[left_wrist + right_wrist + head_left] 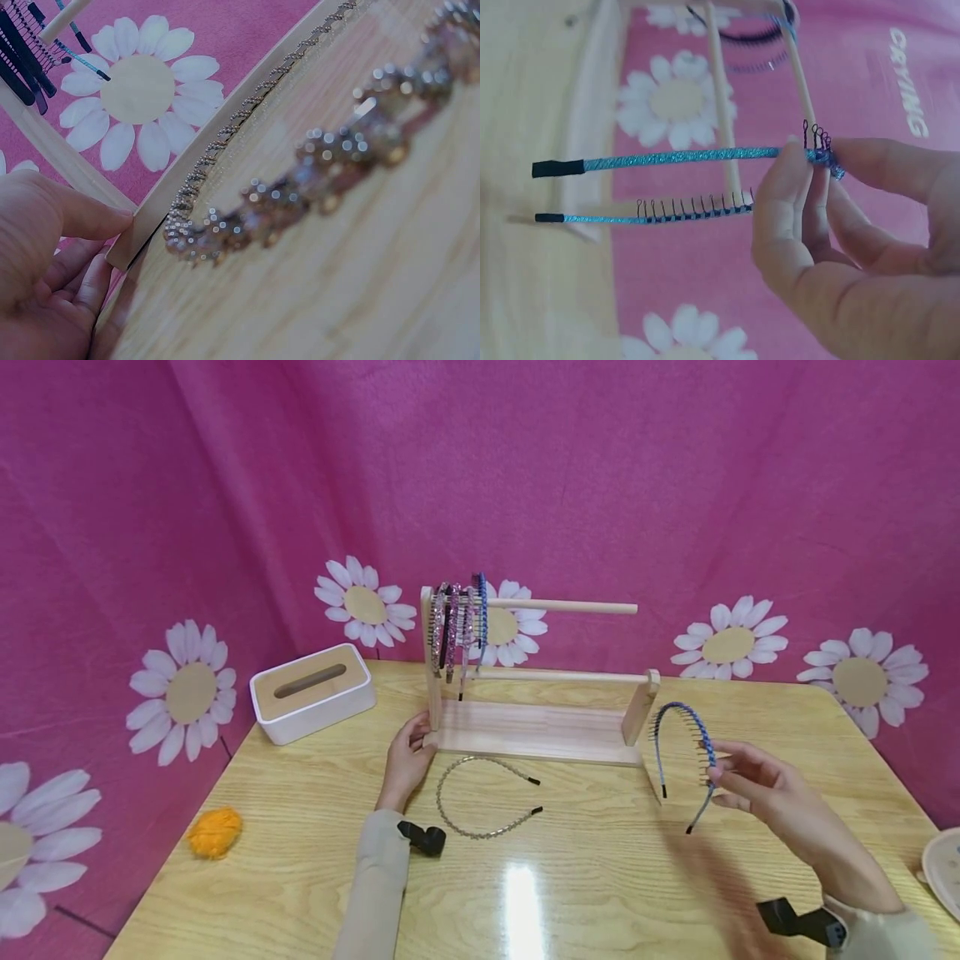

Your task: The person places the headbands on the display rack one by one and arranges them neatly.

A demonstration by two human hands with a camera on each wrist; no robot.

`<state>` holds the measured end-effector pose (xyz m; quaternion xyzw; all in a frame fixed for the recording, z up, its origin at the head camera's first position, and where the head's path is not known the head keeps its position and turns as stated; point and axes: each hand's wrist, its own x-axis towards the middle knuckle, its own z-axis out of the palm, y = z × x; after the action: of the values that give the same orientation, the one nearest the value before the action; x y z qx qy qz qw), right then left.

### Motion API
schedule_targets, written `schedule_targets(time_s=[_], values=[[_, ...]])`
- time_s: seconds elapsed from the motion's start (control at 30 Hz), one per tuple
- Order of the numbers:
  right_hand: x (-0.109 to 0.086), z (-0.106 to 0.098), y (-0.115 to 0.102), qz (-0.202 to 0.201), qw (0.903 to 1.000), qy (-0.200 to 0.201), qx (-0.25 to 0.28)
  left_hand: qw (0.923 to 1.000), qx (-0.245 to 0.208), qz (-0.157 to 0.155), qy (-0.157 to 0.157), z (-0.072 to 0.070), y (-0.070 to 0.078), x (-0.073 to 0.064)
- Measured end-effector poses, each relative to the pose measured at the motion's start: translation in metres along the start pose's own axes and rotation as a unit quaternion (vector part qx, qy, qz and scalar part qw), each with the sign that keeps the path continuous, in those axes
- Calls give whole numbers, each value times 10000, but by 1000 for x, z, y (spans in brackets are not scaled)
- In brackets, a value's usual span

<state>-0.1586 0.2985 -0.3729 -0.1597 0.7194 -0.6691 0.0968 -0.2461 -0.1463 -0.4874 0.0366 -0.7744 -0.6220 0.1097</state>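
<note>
Upright above the table by the rack's right end, a blue headband (701,727) with wire teeth is pinched at one side by my right hand (780,802). Its black-tipped ends point down. My left hand (407,764) grips the left front corner of the wooden rack (525,731); in the left wrist view the thumb presses on the base edge, with fingers beneath. On the rack's upper bar, at the left end, hang several headbands: glittery pink ones (452,631) and a blue one (483,618). A beaded headband (480,836) lies on the table before the rack.
At the back left stands a white tissue box (315,722) with a wooden top. An orange fluffy ball (215,832) lies near the table's left edge. Part of a pale round object (947,868) shows at the far right. A pink flowered cloth (570,485) hangs behind.
</note>
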Motion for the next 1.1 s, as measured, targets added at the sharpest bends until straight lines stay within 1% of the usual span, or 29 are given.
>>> schedule_targets(time_s=[0.13, 0.27, 0.37, 0.47, 0.63, 0.7, 0.83, 0.97, 1.1], values=[[9, -19, -6, -296, 9987, 96, 402, 10000, 5, -3, -16, 0, 0, 0], [22, -26, -12, -340, 9974, 343, 537, 10000, 20, -2, -31, 0, 3, -1], [33, -26, -17, -287, 9956, 530, 721, 10000, 55, -15, -38, -1, 4, 0], [46, -25, -22, -264, 9924, 618, 1028, 10000, 53, -21, -33, 0, 3, 0], [74, -21, -32, -497, 9820, 644, 1702, 10000, 15, -1, -24, 0, 2, -1], [84, -19, -36, -604, 9781, 682, 1873, 10000, 2, 19, -20, 0, 1, -1], [100, -13, -48, -700, 9750, 845, 1934, 10000, -2, 38, -21, -1, 1, 0], [114, -3, -60, -694, 9770, 1024, 1737, 10000, 32, -22, -19, -1, 0, 1], [127, 10, -64, -658, 9788, 1157, 1557, 9999, 62, -82, -14, 0, 0, 1]])
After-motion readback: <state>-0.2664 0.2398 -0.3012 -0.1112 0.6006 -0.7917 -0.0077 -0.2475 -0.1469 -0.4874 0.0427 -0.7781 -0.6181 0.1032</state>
